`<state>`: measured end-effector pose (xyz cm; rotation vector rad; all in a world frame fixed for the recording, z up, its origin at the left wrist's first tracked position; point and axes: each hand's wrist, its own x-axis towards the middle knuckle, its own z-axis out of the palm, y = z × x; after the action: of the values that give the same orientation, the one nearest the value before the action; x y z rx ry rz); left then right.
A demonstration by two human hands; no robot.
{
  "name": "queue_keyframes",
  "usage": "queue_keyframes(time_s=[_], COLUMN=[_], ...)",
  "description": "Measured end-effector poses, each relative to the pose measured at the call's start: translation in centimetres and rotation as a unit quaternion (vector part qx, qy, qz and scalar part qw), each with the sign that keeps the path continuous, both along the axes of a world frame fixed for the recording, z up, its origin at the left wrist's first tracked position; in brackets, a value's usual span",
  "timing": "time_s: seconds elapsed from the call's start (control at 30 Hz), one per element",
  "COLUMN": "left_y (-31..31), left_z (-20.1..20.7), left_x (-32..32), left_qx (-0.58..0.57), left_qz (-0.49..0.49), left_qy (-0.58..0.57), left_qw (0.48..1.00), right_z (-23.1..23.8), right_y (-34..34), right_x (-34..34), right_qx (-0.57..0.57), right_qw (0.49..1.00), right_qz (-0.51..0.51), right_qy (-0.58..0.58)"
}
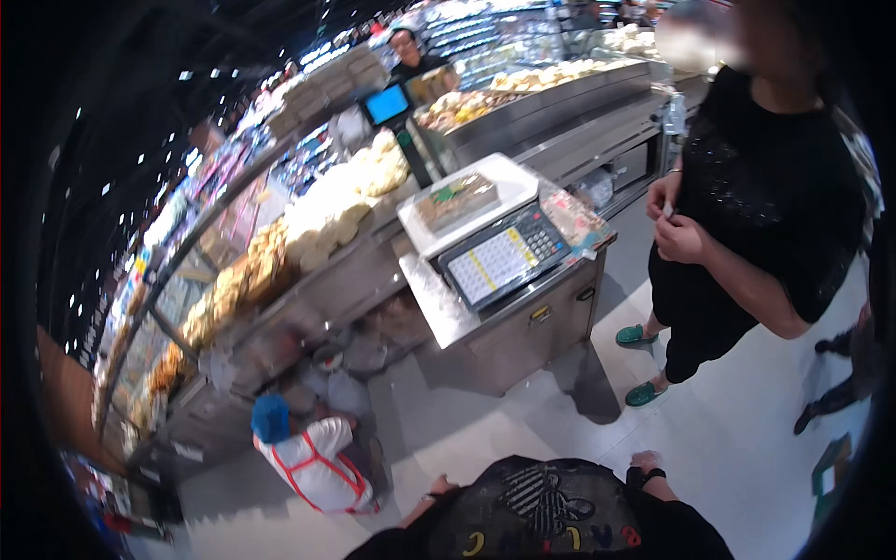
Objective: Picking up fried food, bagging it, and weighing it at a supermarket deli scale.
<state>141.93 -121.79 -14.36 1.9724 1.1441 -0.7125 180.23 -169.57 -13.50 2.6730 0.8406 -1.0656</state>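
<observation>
My left hand (442, 485) hangs low beside my dark shirt, small and partly hidden, and I cannot make out its fingers. On the other side my right hand (646, 460) is down too, a dark band on its wrist, its fingers smeared. Neither hand touches the counter ahead. On that metal counter stands a weighing scale (431, 245) with a wide key panel (504, 257). A clear flat package (457, 201) with something brown and green in it lies on the scale's plate.
At the right stands a person (765, 205) in black with green shoes, hands together. A worker (317, 457) in a blue cap and red straps crouches at the left. Behind the scale runs a food display (327, 215); another person (411, 61) stands beyond it, near a blue screen (386, 105).
</observation>
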Motion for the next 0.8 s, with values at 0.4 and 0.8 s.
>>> queue_keyframes(time_s=[0.4, 0.8], left_y=[-4.0, -7.8], left_z=[10.2, 7.3], left_x=[5.8, -3.2], left_qx=[-0.074, -0.072], left_qz=[0.320, 0.417], left_qy=[-0.143, -0.035], left_qw=[0.934, 0.905], right_z=[2.9, 4.8], right_y=[0.6, 3.7], right_x=[0.5, 2.7], right_qx=[0.066, 0.115], right_qw=[0.997, 0.991], right_qz=[0.016, 0.023], right_qy=[0.025, 0.066])
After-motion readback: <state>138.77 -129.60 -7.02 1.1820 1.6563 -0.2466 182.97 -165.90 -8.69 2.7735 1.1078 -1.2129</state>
